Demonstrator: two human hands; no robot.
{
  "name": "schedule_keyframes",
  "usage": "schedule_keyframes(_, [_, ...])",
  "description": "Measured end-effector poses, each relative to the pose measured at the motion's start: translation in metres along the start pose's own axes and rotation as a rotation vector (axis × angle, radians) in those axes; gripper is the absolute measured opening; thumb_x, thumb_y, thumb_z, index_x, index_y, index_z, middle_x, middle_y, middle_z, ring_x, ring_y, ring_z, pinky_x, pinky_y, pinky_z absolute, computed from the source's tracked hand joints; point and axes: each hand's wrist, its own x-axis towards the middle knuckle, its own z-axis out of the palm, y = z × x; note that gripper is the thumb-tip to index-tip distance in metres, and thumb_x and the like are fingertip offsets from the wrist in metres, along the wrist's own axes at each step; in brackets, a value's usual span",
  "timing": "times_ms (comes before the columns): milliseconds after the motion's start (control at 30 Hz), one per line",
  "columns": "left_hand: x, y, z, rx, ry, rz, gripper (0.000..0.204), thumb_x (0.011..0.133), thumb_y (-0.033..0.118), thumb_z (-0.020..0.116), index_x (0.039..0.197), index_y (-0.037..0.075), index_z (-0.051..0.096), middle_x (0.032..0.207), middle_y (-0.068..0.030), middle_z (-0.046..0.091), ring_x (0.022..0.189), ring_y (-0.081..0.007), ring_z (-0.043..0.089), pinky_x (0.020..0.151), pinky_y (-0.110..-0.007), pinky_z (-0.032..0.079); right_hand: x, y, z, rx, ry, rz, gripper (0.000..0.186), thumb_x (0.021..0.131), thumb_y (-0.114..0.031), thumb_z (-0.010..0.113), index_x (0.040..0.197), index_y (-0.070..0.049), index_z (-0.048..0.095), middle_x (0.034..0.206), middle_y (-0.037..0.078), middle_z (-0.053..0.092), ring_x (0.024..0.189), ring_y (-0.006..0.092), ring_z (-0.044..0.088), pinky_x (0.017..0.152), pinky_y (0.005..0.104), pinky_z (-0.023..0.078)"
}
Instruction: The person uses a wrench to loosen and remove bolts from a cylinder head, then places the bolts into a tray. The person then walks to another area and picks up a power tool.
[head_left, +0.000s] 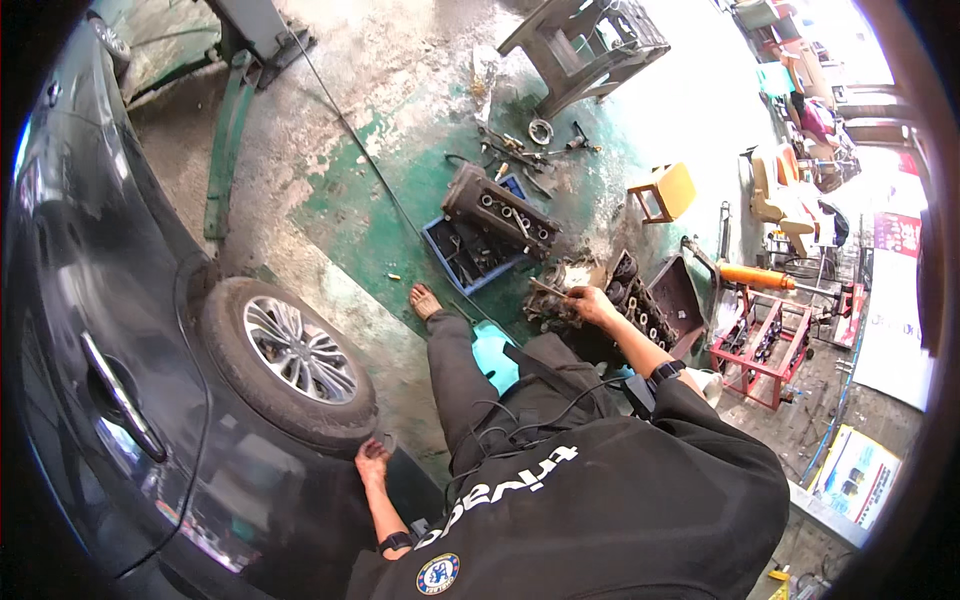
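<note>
My right hand (594, 306) is closed around a thin, light brown stick-like tool (547, 288). Its tip points left, over the dirty metal engine parts (563, 303) on the floor in front of me. Beside that hand lies a greasy engine block or head (640, 300) with a row of round openings. My left hand (373, 463) is low at my left side, by the lower edge of the car wheel (290, 350). Its fingers are curled, and a small piece seems to show at their tips, too small to name.
A dark car (110, 330) fills the left side. Ahead, a blue crate (475, 265) holds dark parts under a valve cover (500, 212). A yellow stool (668, 192), a grey stand (585, 50), and an orange-and-red jack (757, 277) stand around. A cable (355, 140) crosses the floor.
</note>
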Motion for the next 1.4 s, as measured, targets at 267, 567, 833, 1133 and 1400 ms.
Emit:
schedule_keyframes(267, [0.002, 0.042, -0.025, -0.041, 0.049, -0.057, 0.056, 0.066, -0.019, 0.064, 0.119, -0.002, 0.054, 0.101, -0.0179, 0.065, 0.089, -0.0270, 0.065, 0.075, -0.039, 0.057, 0.038, 0.054, -0.001, 0.545, 0.140, 0.311, 0.021, 0.089, -0.015, 0.051, 0.091, -0.001, 0.067, 0.067, 0.008, 0.066, 0.055, 0.0195, 0.062, 0.042, 0.0314, 0.045])
schedule_keyframes(567, [0.072, 0.166, -0.001, 0.305, -0.200, 0.070, 0.052, 0.072, -0.005, 0.072, 0.121, -0.003, 0.051, 0.099, -0.0175, 0.066, 0.082, -0.0282, 0.068, 0.073, -0.040, 0.057, 0.075, 0.017, 0.009, 1.240, 0.261, 0.490, 0.021, 0.089, -0.022, 0.049, 0.086, -0.006, 0.063, 0.070, 0.013, 0.066, 0.056, 0.0262, 0.062, 0.050, 0.0399, 0.050])
schedule_keyframes(833, [0.178, 0.327, 0.031, 0.370, -0.216, 0.114, 0.038, 0.080, 0.010, 0.069, 0.113, -0.003, 0.054, 0.094, -0.0164, 0.066, 0.080, -0.0288, 0.066, 0.072, -0.040, 0.057, 0.180, -0.028, -0.042, 1.533, 0.590, 0.529, 0.020, 0.088, -0.022, 0.053, 0.089, -0.005, 0.063, 0.066, 0.011, 0.065, 0.051, 0.0240, 0.062, 0.044, 0.0383, 0.050])
schedule_keyframes(1133, [0.313, 0.563, 0.077, 0.152, -0.241, -0.007, 0.033, 0.087, 0.025, 0.065, 0.105, -0.001, 0.057, 0.090, -0.0145, 0.066, 0.079, -0.0285, 0.065, 0.069, -0.040, 0.056, 0.285, -0.192, -0.111, 1.442, 0.418, 0.526, 0.020, 0.089, -0.021, 0.056, 0.093, -0.003, 0.064, 0.072, 0.014, 0.065, 0.055, 0.0271, 0.061, 0.047, 0.0403, 0.046])
schedule_keyframes(1400, [0.338, 0.783, 0.178, 0.183, 0.026, 0.148, 0.027, 0.088, 0.029, 0.060, 0.102, 0.007, 0.062, 0.093, -0.0057, 0.067, 0.079, -0.0198, 0.064, 0.062, -0.036, 0.051, 0.441, -0.278, -0.233, 0.917, 0.196, 0.241, 0.022, 0.087, -0.025, 0.061, 0.095, -0.004, 0.062, 0.071, 0.008, 0.064, 0.062, 0.0200, 0.063, 0.055, 0.0331, 0.051])
